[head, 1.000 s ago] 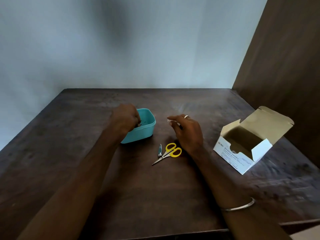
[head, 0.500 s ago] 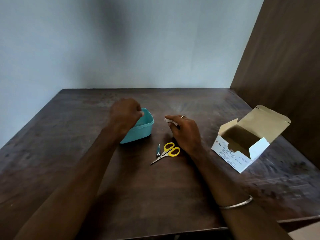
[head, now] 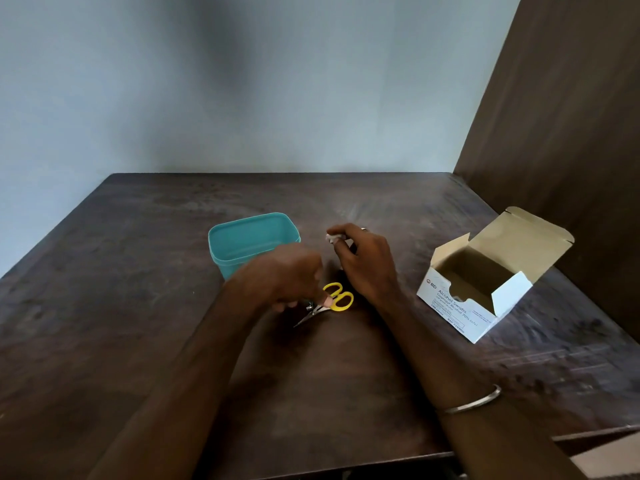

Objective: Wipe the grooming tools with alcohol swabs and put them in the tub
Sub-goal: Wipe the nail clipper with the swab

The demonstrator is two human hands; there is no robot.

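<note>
Dark table [head: 138,306]: swab box [head: 485,289] right, tub [head: 249,240] behind left hand [head: 287,282].

Sitting on the table [head: 138,341]: tub [head: 252,242] toward the left; scissors [head: 329,301] lying just before and right of it, under the left hand [head: 287,282]. Hovering right of the tub: right hand [head: 363,261] pinching a swab [head: 333,238]. Standing well apart at far right: open swab box [head: 485,282].
</note>
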